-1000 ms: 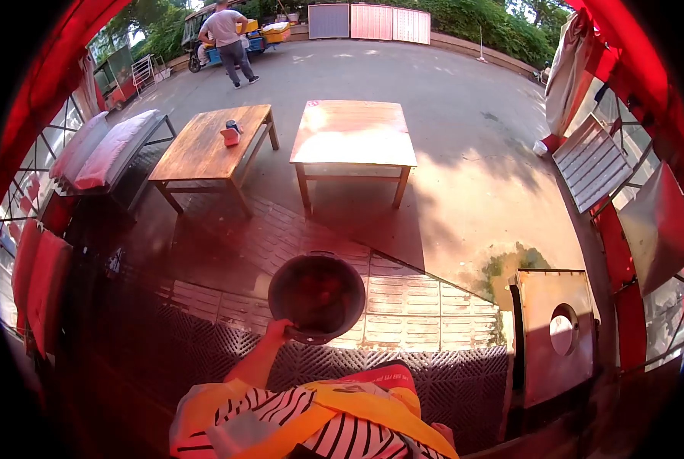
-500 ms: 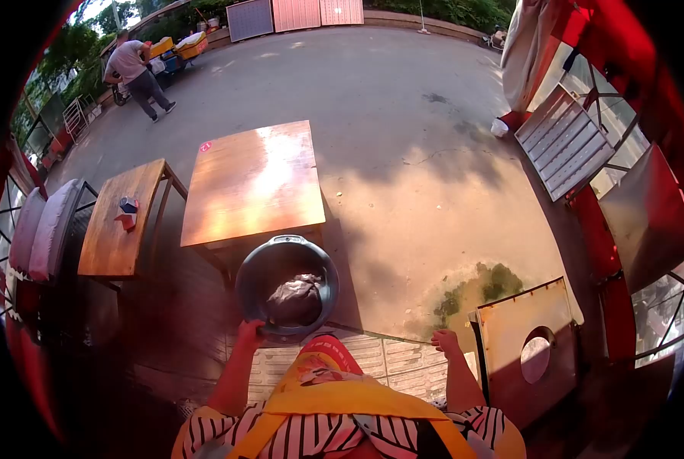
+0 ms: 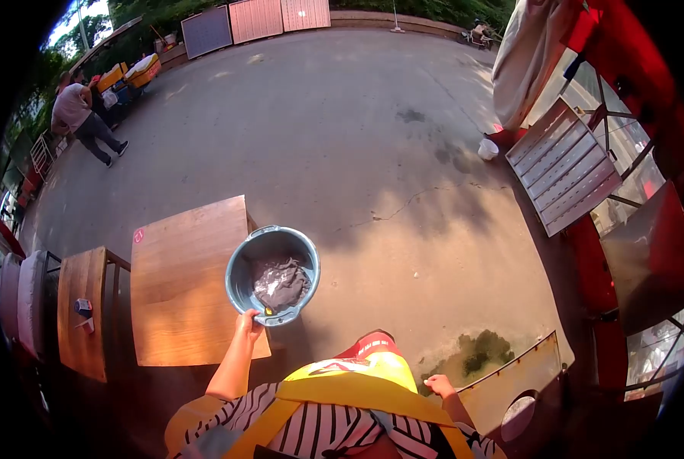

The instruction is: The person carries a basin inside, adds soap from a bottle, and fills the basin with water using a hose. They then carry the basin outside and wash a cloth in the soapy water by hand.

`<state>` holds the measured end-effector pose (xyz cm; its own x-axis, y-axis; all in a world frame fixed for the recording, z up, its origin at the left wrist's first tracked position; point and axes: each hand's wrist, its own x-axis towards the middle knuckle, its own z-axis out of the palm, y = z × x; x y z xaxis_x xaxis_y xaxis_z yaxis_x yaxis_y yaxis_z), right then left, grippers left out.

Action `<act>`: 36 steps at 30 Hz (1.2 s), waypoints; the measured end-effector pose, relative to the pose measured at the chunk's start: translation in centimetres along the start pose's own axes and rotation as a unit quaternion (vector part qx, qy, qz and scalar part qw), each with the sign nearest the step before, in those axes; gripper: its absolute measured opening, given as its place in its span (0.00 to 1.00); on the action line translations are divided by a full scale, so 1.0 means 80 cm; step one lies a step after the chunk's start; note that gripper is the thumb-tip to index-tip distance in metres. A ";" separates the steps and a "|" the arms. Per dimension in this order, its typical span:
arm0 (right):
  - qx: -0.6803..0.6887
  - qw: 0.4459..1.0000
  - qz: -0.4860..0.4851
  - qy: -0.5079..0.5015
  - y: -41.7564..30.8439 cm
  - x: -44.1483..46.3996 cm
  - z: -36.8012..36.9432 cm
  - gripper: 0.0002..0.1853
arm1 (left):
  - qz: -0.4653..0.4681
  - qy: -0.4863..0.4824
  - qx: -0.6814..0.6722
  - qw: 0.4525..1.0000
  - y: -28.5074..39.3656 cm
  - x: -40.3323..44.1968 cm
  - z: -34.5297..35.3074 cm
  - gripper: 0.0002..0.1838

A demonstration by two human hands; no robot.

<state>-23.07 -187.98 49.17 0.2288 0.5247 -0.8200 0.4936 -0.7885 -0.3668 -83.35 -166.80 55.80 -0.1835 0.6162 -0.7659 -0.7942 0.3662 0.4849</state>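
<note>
My left hand [image 3: 249, 324] grips the near rim of a blue-grey plastic basin [image 3: 312, 264], fingers wrapped over its edge. Inside the basin lies a crumpled dark grey cloth [image 3: 282, 284], with a small yellow bit beside it near my hand. The basin is held out in front of me, to the right of a wooden table [image 3: 185, 268] and overlapping its edge in view. At my right side hangs my right hand [image 3: 439, 385], its fingers loosely curled in with nothing visible in them. Nearest to it is a pale metal panel [image 3: 521, 375] with a round hole.
A small wooden table [image 3: 82, 336] with a little box [image 3: 83, 307] on it stands at the left, beside cushioned seats [image 3: 32, 298]. Along the right are a slatted metal rack [image 3: 563, 168] and a white bucket [image 3: 488, 149]. A person [image 3: 82, 115] is near a yellow cart at the far left.
I have moved forward past the tiled strip onto the pavement, carrying the basin by its rim. The tables now sit lower and further left in view. The far person also appears further left.
</note>
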 end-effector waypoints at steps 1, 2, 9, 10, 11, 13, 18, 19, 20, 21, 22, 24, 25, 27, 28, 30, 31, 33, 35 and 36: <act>0.219 0.971 0.083 0.041 0.001 -0.008 -0.016 0.10 | -0.009 -0.001 -0.011 1.000 0.016 0.045 0.043 0.10; 0.330 0.929 0.154 0.063 0.021 0.007 -0.036 0.06 | -0.019 -0.003 -0.023 1.000 0.029 0.088 0.088 0.10; 0.444 0.844 0.250 0.171 -0.216 0.253 -0.253 0.16 | 0.033 0.026 -0.078 0.996 0.107 0.260 0.363 0.13; 0.461 0.834 0.247 0.175 -0.279 0.298 -0.276 0.17 | 0.040 0.039 -0.096 0.994 0.127 0.280 0.393 0.15; 0.384 0.886 0.201 0.166 -0.375 0.343 -0.305 0.15 | 0.023 0.072 -0.079 0.994 0.144 0.328 0.397 0.16; 0.255 0.958 0.064 0.116 -0.588 0.420 -0.366 0.07 | 0.024 0.058 -0.075 0.995 0.173 0.351 0.416 0.16; -0.030 0.957 -0.288 0.031 -1.105 0.612 -0.448 0.14 | 0.126 0.121 -0.013 0.985 0.262 0.469 0.545 0.15; -0.072 0.929 -0.361 0.047 -1.179 0.626 -0.452 0.14 | 0.103 0.129 0.001 0.986 0.280 0.503 0.553 0.16; -0.048 0.918 -0.391 0.039 -1.247 0.622 -0.455 0.14 | 0.115 0.148 0.011 0.982 0.295 0.541 0.567 0.14; 0.028 0.935 -0.354 0.027 -1.290 0.629 -0.462 0.14 | 0.112 0.160 0.006 0.981 0.306 0.569 0.598 0.14; 0.110 0.938 -0.327 0.018 -1.342 0.651 -0.458 0.14 | 0.122 0.162 -0.001 0.979 0.346 0.611 0.639 0.14; 0.145 0.976 -0.162 -0.016 -1.367 0.720 -0.459 0.14 | 0.108 0.202 0.011 0.973 0.393 0.685 0.714 0.13; 0.060 0.990 -0.112 -0.060 -1.364 0.747 -0.466 0.14 | 0.091 0.206 0.004 0.974 0.415 0.724 0.744 0.12; -0.297 0.930 -0.189 -0.103 -1.358 0.765 -0.481 0.15 | 0.087 0.197 -0.016 0.976 0.464 0.774 0.813 0.10; -0.332 0.915 -0.198 -0.118 -1.376 0.781 -0.488 0.14 | 0.089 0.194 -0.029 0.976 0.493 0.804 0.852 0.09; -0.152 0.979 -0.065 -0.122 -1.422 0.828 -0.498 0.14 | 0.100 0.181 -0.035 0.978 0.544 0.875 0.907 0.09; -0.085 0.990 -0.022 -0.112 -1.454 0.859 -0.506 0.14 | 0.106 0.172 -0.039 0.979 0.572 0.918 0.939 0.08; -0.012 0.996 0.009 -0.090 -1.520 0.930 -0.525 0.13 | 0.116 0.172 -0.025 0.978 0.625 0.982 1.003 0.07; 0.026 0.997 0.020 -0.073 -1.597 1.000 -0.556 0.13 | 0.115 0.165 -0.013 0.979 0.661 1.044 1.047 0.10; 0.052 0.996 0.027 -0.065 -1.641 1.041 -0.574 0.13 | 0.116 0.171 -0.041 0.978 0.683 1.068 1.077 0.11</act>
<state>-30.27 -26.05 49.23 0.1395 0.4401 -0.8870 0.3917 -0.8473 -0.3588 -92.52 -34.10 53.22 -0.5359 0.4026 -0.7421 -0.7494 0.1781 0.6377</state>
